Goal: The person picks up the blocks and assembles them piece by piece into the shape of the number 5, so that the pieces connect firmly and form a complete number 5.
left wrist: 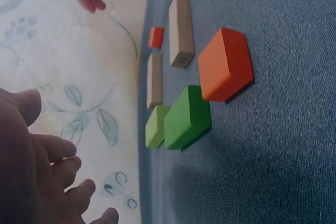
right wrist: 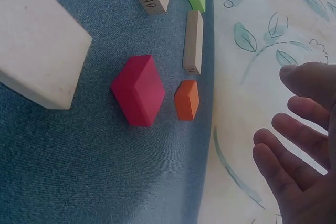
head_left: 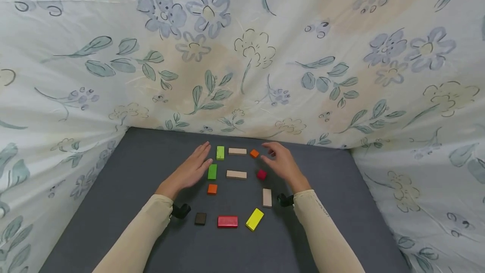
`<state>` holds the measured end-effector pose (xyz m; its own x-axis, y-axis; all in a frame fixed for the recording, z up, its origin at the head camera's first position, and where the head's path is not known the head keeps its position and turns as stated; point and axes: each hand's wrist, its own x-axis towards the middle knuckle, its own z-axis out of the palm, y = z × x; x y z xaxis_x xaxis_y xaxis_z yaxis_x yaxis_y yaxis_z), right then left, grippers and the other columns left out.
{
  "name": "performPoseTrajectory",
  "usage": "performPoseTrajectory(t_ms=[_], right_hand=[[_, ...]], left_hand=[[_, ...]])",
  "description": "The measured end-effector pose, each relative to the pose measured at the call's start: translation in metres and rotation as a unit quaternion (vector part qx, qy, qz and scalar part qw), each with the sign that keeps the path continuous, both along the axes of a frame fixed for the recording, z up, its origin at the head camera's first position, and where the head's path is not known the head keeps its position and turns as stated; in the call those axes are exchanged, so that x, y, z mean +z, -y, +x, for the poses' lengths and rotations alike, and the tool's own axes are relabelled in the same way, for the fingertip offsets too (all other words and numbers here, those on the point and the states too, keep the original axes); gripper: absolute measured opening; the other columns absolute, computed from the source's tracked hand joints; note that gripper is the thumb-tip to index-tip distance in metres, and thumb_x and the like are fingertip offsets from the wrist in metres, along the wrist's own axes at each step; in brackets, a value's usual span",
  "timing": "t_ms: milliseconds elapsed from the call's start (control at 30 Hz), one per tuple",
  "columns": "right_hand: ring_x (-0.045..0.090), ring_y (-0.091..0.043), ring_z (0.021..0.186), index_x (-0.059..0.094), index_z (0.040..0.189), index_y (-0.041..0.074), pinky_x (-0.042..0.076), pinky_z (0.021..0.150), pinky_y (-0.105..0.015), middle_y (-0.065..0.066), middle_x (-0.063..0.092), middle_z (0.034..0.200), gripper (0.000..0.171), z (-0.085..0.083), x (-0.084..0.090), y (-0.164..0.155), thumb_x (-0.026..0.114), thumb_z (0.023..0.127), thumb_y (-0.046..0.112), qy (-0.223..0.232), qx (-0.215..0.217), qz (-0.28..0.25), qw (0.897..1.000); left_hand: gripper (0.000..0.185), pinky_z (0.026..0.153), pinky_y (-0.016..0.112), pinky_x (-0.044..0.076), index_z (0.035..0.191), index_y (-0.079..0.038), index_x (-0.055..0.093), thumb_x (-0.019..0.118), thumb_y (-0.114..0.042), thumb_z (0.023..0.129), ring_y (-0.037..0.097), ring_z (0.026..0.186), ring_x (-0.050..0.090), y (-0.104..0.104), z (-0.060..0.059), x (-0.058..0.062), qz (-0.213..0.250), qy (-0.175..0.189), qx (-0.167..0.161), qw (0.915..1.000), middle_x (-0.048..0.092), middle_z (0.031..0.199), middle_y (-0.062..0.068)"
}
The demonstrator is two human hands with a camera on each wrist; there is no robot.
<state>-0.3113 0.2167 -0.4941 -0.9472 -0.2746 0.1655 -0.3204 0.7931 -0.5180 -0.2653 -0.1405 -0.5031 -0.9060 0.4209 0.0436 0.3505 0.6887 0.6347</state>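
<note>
My left hand (head_left: 190,169) is held beside the light green block (head_left: 220,153) and the darker green block (head_left: 212,172), its fingers extended and holding nothing. An orange block (head_left: 212,189) lies just nearer to me. Across the layout, my right hand (head_left: 284,164) hovers by a small orange block (head_left: 254,153) and a dark red block (head_left: 261,174), fingers loosely bent with nothing in them. Two pale wooden blocks, the far one (head_left: 237,151) and the nearer one (head_left: 236,175), lie between the hands. In the right wrist view, the thumb and fingers (right wrist: 294,156) are spread apart.
Nearer to me on the dark grey table (head_left: 151,260) lie a dark brown block (head_left: 200,219), a red block (head_left: 227,222), a tilted yellow block (head_left: 254,219) and an upright-lying pale block (head_left: 267,198). Flower-patterned cloth (head_left: 212,75) hangs behind the table and along both sides.
</note>
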Motion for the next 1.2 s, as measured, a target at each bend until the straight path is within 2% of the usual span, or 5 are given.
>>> performPoseTrajectory(t_ms=[367, 700, 833, 1000, 1200], right_hand=[[0.067, -0.030, 0.114, 0.068, 0.145, 0.012, 0.058, 0.094, -0.051, -0.015, 0.067, 0.140, 0.046, -0.010, -0.001, 0.012, 0.081, 0.102, 0.019, 0.019, 0.021, -0.012, 1.000], [0.067, -0.030, 0.112, 0.068, 0.146, 0.011, 0.058, 0.094, -0.051, -0.014, 0.067, 0.138, 0.046, -0.008, -0.009, 0.019, 0.080, 0.103, 0.022, 0.034, 0.031, -0.027, 0.999], [0.068, -0.029, 0.111, 0.068, 0.145, 0.012, 0.058, 0.093, -0.051, -0.014, 0.067, 0.138, 0.045, -0.010, -0.012, 0.024, 0.080, 0.103, 0.021, 0.044, 0.031, -0.035, 0.998], [0.069, -0.024, 0.108, 0.069, 0.146, 0.012, 0.059, 0.091, -0.048, -0.008, 0.069, 0.134, 0.045, -0.010, -0.018, 0.029, 0.080, 0.103, 0.022, 0.055, 0.027, -0.022, 0.998], [0.068, -0.022, 0.104, 0.070, 0.144, 0.009, 0.060, 0.089, -0.047, -0.011, 0.070, 0.131, 0.044, -0.019, -0.017, 0.034, 0.080, 0.103, 0.021, 0.050, 0.033, -0.023, 0.998]], left_hand=[[0.068, 0.128, 0.064, 0.015, 0.172, -0.001, 0.017, 0.040, -0.036, 0.119, 0.043, 0.164, 0.010, -0.012, 0.004, -0.001, -0.025, 0.009, -0.008, 0.9996, 0.014, 0.179, 0.018], [0.066, 0.127, 0.067, 0.016, 0.171, 0.002, 0.020, 0.041, -0.033, 0.119, 0.047, 0.163, 0.011, -0.020, 0.010, -0.004, -0.034, 0.012, -0.013, 0.9993, 0.018, 0.178, 0.021], [0.065, 0.128, 0.066, 0.015, 0.170, 0.005, 0.022, 0.043, -0.031, 0.119, 0.048, 0.162, 0.013, -0.021, 0.009, -0.008, -0.047, 0.005, -0.019, 0.9987, 0.020, 0.177, 0.023], [0.065, 0.126, 0.069, 0.015, 0.168, 0.007, 0.026, 0.043, -0.032, 0.119, 0.049, 0.162, 0.014, -0.023, 0.011, -0.016, -0.058, 0.006, -0.034, 0.9977, 0.021, 0.176, 0.025], [0.064, 0.128, 0.067, 0.014, 0.169, 0.005, 0.026, 0.041, -0.032, 0.120, 0.048, 0.163, 0.012, -0.025, 0.007, -0.016, -0.054, 0.015, -0.041, 0.9976, 0.020, 0.177, 0.023]])
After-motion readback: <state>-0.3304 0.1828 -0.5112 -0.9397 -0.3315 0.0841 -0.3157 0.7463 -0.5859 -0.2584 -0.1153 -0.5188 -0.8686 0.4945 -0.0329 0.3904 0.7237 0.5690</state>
